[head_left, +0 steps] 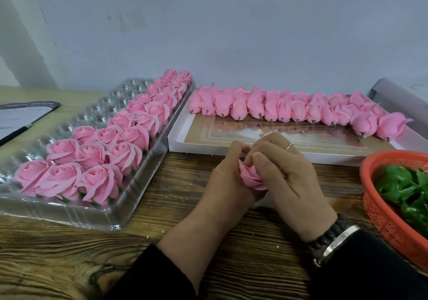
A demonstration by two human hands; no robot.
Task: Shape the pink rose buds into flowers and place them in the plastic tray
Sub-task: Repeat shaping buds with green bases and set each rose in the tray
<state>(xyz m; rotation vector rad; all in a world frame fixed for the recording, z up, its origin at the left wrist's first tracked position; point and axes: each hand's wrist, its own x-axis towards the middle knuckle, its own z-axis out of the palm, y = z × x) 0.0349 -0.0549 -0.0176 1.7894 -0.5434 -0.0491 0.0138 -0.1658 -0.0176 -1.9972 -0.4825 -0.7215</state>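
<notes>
Over the middle of the wooden table (69, 248), just in front of the white box, a person works a single pink rose bud (251, 176) between both hands. The left hand (225, 179) grasps the bud from the left side, fingers curled around its petals, while the right hand (287, 174) closes on it from the right, thumb pressed against the top of the petals; a ring sits on one finger and a beaded bracelet and a watch on that wrist. To the left lies the clear plastic tray (69, 209), its right-hand rows filled with shaped pink roses (97, 179) on green bases, its left-hand cups bare. Behind the hands, the shallow white box (185, 141) holds a long row of unshaped buds (278, 108) lying on their sides along its far edge, short stems pointing toward the person. At the right edge stands an orange basket (382, 216) holding green leaf pieces (407, 186).
</notes>
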